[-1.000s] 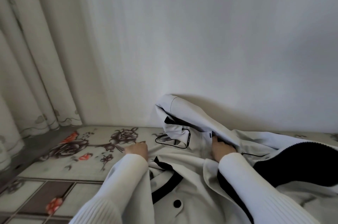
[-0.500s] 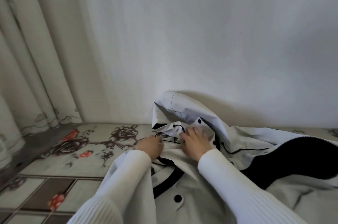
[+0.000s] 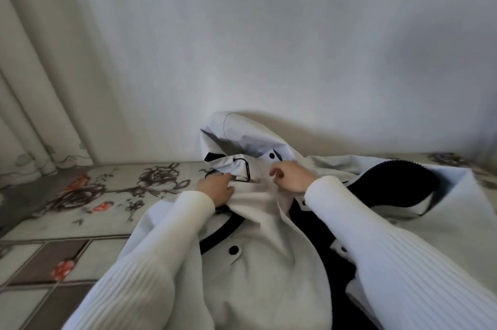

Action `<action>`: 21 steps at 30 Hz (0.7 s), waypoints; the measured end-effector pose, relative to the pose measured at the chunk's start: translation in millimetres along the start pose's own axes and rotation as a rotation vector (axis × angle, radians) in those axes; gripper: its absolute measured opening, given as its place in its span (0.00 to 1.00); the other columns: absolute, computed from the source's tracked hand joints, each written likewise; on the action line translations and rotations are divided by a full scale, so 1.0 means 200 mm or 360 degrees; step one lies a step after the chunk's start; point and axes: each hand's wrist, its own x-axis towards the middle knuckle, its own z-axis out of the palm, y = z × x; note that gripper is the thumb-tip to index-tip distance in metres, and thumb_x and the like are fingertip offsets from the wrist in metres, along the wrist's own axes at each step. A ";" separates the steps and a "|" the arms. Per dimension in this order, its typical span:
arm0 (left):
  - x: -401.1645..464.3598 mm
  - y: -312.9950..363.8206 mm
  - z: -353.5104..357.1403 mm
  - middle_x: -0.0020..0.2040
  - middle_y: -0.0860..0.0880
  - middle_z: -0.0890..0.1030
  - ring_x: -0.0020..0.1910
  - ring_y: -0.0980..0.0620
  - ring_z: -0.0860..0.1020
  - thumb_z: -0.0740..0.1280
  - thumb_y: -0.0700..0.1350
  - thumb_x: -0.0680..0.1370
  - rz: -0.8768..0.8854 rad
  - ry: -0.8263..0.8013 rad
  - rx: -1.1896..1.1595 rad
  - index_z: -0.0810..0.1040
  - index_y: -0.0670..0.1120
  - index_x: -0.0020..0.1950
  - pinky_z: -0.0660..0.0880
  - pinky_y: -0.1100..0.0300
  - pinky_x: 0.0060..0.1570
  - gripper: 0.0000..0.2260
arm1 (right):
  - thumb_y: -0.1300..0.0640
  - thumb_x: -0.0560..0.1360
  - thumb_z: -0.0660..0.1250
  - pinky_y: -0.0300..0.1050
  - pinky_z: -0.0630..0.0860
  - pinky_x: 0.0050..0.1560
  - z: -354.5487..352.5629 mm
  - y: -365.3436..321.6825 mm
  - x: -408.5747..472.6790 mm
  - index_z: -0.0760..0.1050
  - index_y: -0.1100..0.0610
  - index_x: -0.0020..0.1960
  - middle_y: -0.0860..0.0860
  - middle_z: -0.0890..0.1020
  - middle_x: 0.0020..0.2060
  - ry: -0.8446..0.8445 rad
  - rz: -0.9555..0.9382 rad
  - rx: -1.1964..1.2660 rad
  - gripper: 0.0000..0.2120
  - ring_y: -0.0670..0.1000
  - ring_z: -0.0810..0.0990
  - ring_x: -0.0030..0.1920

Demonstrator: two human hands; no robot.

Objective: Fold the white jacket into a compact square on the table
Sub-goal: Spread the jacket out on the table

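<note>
The white jacket [image 3: 258, 262] lies rumpled on the flower-patterned surface [image 3: 88, 211], its hood [image 3: 242, 138] propped against the wall. The left hand [image 3: 216, 189] pinches cloth just below the hood; the right hand [image 3: 291, 177] curls beside it, its grip unclear. Soft, light, floppy fabric: best held at seams and shoulders.

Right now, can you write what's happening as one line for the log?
step: early fold | left hand: grips jacket cloth | right hand: pinches collar edge | jacket: crumpled, unfolded, on table
</note>
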 end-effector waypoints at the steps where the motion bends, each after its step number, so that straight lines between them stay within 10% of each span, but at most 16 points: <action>1: -0.01 0.04 -0.01 0.72 0.43 0.67 0.71 0.44 0.66 0.55 0.48 0.81 0.0043 0.0023 0.0014 0.64 0.46 0.73 0.65 0.51 0.67 0.20 | 0.62 0.76 0.59 0.47 0.71 0.63 -0.02 0.02 -0.02 0.75 0.57 0.60 0.55 0.77 0.61 0.0048 0.0012 -0.0025 0.14 0.56 0.75 0.62; 7: -0.07 0.31 -0.02 0.67 0.42 0.71 0.67 0.43 0.69 0.56 0.49 0.81 0.0306 0.0127 -0.0103 0.70 0.44 0.67 0.67 0.49 0.65 0.17 | 0.58 0.74 0.65 0.45 0.72 0.55 -0.11 0.15 -0.15 0.77 0.59 0.56 0.57 0.80 0.57 0.0019 0.0079 -0.0348 0.11 0.58 0.77 0.59; 12: -0.10 0.51 0.07 0.65 0.42 0.70 0.67 0.41 0.68 0.60 0.57 0.77 0.0287 -0.0015 -0.0175 0.69 0.46 0.67 0.66 0.50 0.67 0.22 | 0.45 0.69 0.71 0.52 0.66 0.64 0.04 0.31 -0.22 0.61 0.49 0.71 0.54 0.69 0.68 -0.0166 0.0409 -0.0530 0.35 0.57 0.67 0.69; 21: -0.08 0.50 0.08 0.61 0.39 0.75 0.57 0.40 0.76 0.63 0.43 0.74 0.0170 -0.0391 -0.0022 0.63 0.47 0.68 0.71 0.56 0.47 0.23 | 0.58 0.78 0.58 0.55 0.71 0.60 0.07 0.35 -0.16 0.61 0.59 0.68 0.59 0.73 0.65 -0.0119 0.0388 -0.0518 0.19 0.59 0.74 0.64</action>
